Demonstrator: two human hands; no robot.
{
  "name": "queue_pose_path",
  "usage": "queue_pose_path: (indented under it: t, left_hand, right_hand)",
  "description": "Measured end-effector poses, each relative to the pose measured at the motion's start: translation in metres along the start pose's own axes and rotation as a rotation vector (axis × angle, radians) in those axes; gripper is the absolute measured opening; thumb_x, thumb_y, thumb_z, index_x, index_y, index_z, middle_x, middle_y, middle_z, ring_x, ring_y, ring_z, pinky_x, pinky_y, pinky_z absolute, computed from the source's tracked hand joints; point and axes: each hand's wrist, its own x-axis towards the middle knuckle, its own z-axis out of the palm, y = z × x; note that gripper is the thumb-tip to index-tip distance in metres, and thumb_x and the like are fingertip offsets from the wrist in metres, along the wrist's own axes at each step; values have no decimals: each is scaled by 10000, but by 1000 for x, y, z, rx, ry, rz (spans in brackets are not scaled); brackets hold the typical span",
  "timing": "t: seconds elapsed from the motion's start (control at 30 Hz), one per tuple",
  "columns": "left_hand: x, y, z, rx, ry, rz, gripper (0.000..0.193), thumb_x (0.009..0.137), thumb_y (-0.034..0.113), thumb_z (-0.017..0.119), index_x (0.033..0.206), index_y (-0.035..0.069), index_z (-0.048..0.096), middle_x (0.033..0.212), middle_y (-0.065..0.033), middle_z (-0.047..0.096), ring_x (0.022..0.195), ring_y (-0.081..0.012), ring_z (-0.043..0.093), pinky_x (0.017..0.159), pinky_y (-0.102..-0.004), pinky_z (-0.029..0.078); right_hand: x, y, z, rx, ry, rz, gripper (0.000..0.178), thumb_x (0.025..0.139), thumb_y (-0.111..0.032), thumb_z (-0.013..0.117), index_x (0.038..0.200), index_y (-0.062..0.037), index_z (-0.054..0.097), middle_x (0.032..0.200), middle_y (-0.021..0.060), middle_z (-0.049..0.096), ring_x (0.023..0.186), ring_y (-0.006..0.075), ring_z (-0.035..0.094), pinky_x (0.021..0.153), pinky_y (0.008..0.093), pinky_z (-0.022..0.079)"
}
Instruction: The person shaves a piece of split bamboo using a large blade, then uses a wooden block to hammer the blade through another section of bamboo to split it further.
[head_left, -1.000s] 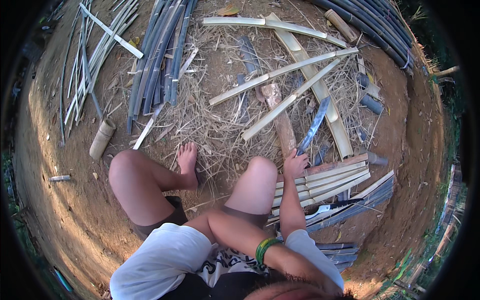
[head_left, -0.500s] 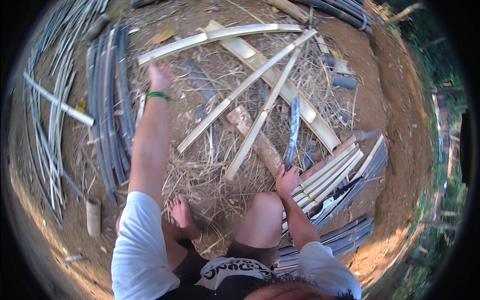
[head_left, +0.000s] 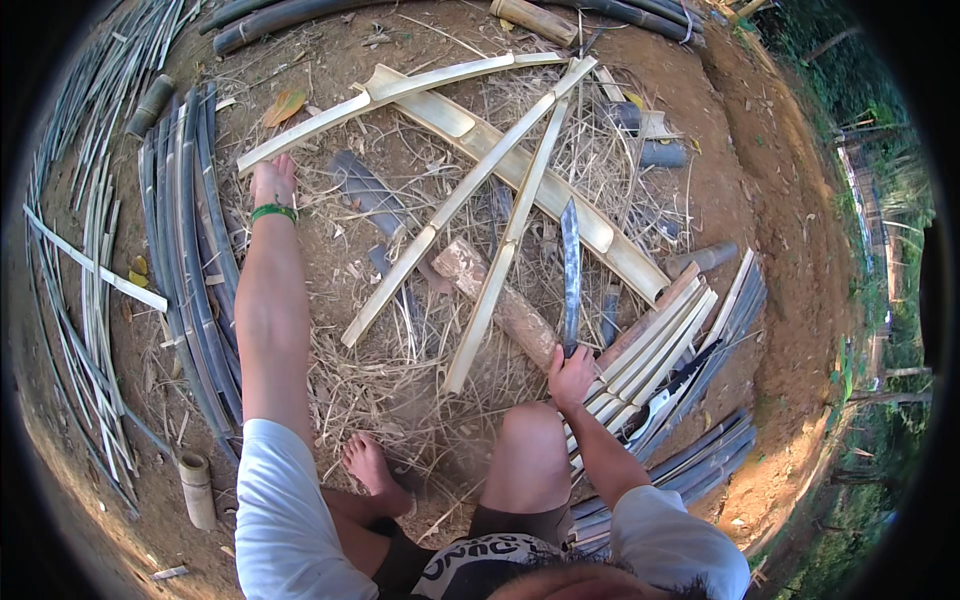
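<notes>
My left hand (head_left: 273, 183), with a green band at the wrist, stretches far forward and left. It meets the near end of a pale split bamboo strip (head_left: 400, 90), its fingertips partly hidden at the strip's edge. My right hand (head_left: 572, 378) is wrapped around the dark handle of a machete (head_left: 571, 270), whose blade points away from me. Two narrower bamboo strips (head_left: 410, 252) (head_left: 510, 245) cross a wide split bamboo piece (head_left: 520, 170). A short log (head_left: 500, 295) lies beneath one of the strips.
Dark bamboo strips (head_left: 190, 230) lie in bundles at the left, beside a bamboo section (head_left: 197, 490). Pale split pieces (head_left: 650, 345) and a saw (head_left: 652, 412) rest by my right forearm. Dark poles (head_left: 300, 20) lie at the back. Dry shavings (head_left: 370, 400) cover the ground.
The view has shifted, moving the scene left and downward in the picture. My left hand has come up against the strip's end. My right hand keeps its hold on the machete.
</notes>
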Motion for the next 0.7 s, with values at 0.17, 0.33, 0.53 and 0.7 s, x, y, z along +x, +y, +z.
queue_pose_path:
  t: [0.17,0.33,0.53,0.7]
  left_hand:
    - [-34,2,4,77,7,-131,652,1063,382,554,1508,-44,336,1463,-285,513,1319,-400,580,1093,-472,525]
    - [5,3,-2,27,-97,-31,752,1026,410,646,1476,-108,337,1473,-283,500,1346,-428,551,1113,-495,510]
    - [-21,-6,12,-29,80,138,532,974,27,480,1451,-138,313,1455,-266,495,1318,-438,564,1055,-597,547]
    - [-94,40,34,-63,110,355,532,963,27,506,1424,-149,306,1458,-274,479,1276,-439,596,1044,-620,560]
  right_hand:
    - [-8,4,-4,5,-28,53,417,983,-384,643,1038,16,536,1076,255,587,1008,463,605,813,572,491]
    - [1,2,-3,21,-42,12,421,981,-374,649,1067,23,537,1081,255,585,1015,467,600,821,567,493]
    - [0,3,0,18,-43,21,436,988,-383,642,1086,30,542,1138,276,582,1072,478,589,861,565,499]
    - [1,6,-5,5,-47,3,436,986,-392,641,1065,27,549,1121,267,589,1081,468,585,869,559,499]
